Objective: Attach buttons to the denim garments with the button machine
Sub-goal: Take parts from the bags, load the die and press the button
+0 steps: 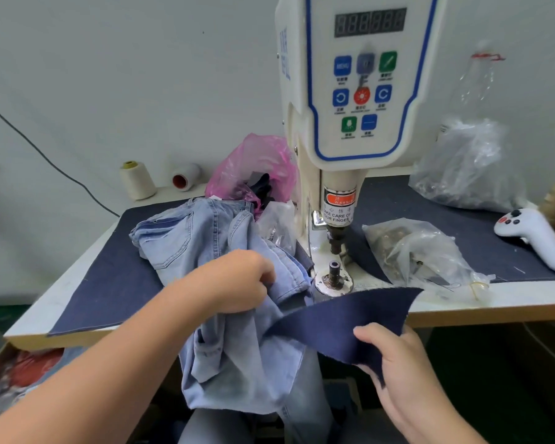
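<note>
Button bags [420,251] beside machine [350,123]

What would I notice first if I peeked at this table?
The tall white button machine with colourful keys stands at the back. In front, the left hand grips pale blue jeans, and the right hand pinches a dark blue cloth scrap.
</note>
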The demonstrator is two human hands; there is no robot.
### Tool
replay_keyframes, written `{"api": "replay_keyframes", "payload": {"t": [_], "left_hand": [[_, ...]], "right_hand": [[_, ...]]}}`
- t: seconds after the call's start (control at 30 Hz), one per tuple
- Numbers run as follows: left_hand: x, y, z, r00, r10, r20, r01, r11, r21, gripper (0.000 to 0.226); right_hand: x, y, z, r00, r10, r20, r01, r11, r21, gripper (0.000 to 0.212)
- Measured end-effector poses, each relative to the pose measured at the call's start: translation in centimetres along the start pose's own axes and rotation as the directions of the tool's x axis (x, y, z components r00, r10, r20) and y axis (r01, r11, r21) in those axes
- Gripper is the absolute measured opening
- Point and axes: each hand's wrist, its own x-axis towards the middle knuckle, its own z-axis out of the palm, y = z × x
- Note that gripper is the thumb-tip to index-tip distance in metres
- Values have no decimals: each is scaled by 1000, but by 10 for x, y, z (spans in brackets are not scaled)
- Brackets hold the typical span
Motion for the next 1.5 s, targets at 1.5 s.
{"api": "replay_keyframes", "payload": {"t": [1.5], "left_hand": [[-55,66,-16,802,538,-259,-503,843,193,21]], "right_hand": [[21,-41,-40,902,-323,285,374,916,-143,25]]}}
